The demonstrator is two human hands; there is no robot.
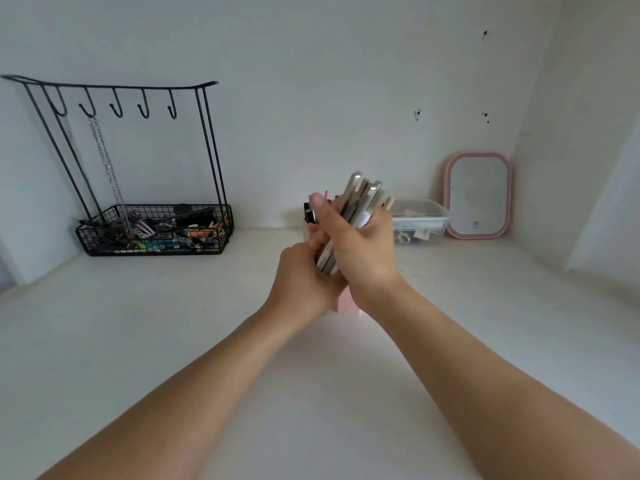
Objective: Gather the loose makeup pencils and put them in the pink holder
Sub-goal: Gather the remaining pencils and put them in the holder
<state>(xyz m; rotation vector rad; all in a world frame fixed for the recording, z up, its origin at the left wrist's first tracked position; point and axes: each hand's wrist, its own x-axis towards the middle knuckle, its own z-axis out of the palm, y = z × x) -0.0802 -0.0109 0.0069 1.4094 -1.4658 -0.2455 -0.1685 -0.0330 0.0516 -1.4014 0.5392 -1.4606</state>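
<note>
A bundle of makeup pencils (363,197) stands nearly upright, tilted to the right, in the middle of the view. My right hand (360,251) grips the bundle around its middle, thumb up at the left. My left hand (304,278) holds the lower ends of the same bundle from the left. The pink holder (346,304) stands on the white surface right behind and under both hands; only its lower edge shows. A few dark and pink items (313,211) stick up behind my thumb; whether they stand in the holder I cannot tell.
A black wire rack (152,233) with hooks, hanging chains and a basket of hair clips stands at the back left. A clear plastic box (420,220) and a pink-framed mirror (479,195) lean at the back right. White walls enclose the surface behind and to the right.
</note>
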